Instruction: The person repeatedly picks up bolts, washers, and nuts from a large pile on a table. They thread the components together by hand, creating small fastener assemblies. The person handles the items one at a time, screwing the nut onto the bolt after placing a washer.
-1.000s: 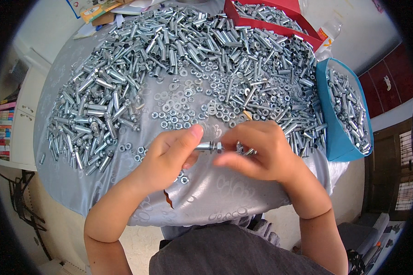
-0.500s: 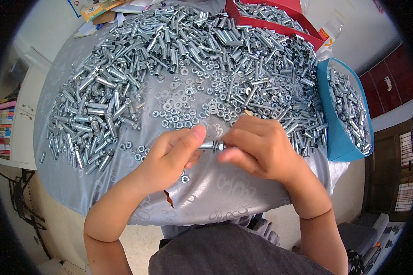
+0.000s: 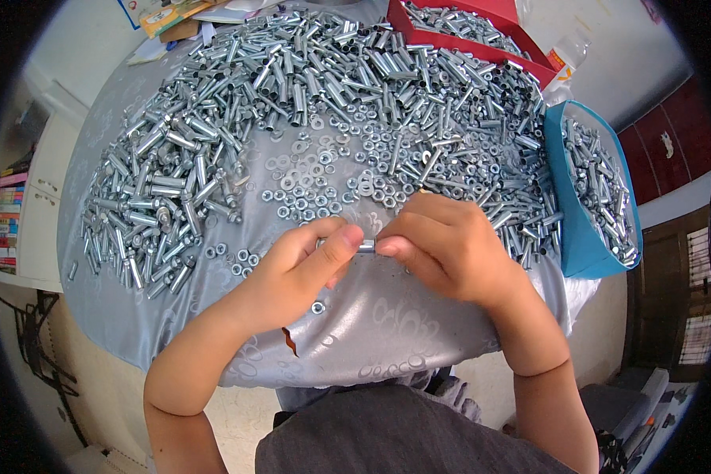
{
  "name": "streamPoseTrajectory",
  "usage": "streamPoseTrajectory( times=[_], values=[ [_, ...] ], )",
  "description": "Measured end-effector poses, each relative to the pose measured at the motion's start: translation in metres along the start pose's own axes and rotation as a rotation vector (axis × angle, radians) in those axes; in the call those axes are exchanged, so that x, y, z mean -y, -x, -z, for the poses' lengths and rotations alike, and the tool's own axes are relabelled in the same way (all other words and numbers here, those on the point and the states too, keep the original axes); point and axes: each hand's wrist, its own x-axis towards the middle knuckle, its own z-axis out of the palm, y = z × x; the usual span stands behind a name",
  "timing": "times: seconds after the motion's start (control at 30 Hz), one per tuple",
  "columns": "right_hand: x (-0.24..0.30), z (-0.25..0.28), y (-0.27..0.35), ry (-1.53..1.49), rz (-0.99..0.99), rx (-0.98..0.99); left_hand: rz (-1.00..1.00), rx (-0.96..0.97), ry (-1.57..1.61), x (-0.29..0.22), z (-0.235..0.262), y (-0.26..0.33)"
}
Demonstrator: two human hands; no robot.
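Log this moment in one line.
left hand: holding metal fastener; right hand: pinching its end; beyond: loose nuts; rightward: blue container

Books (image 3: 6,221) are stacked beside white cabinet doors (image 3: 43,178), far L; yellow booklet (image 3: 159,19) & papers (image 3: 147,52) are piled, upper L; clear bottle (image 3: 573,49) w/ orange-marked label is seen, upper R; dark-red cabinet (image 3: 644,154) & brown door (image 3: 660,316) are shown, far R.

I look through the left of two head-worn fisheyes, aimed steeply down and forward. The surface (image 3: 450,336) spans the round field, close below; left grip (image 3: 308,265) and right grip (image 3: 458,253) sit even nearer, around mid-frame, and straight edges bend toward the rim.
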Motion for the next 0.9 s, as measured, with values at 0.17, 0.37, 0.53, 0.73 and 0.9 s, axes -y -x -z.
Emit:
streamPoseTrajectory(
  times=[0.17,0.37,0.53,0.73,0.9],
  values=[
    [-0.005,-0.002,-0.003,-0.007,0.107,-0.066,-0.038,0.008,0.02,-0.001,0.0,0.0],
    [0.003,-0.003,-0.006,-0.17,0.019,-0.074,-0.059,0.035,0.009,0.002,0.0,0.001],
    [0.0,0.002,-0.001,-0.083,0.004,0.059,-0.018,0.048,-0.029,0.004,-0.001,0.002],
    [-0.004,0.004,0.001,0.063,0.102,0.041,-0.043,0.055,-0.067,0.0,0.001,0.003],
    [-0.001,0.002,-0.003,-0.031,0.013,-0.053,-0.006,0.027,-0.012,0.0,-0.001,0.005]
  ],
)
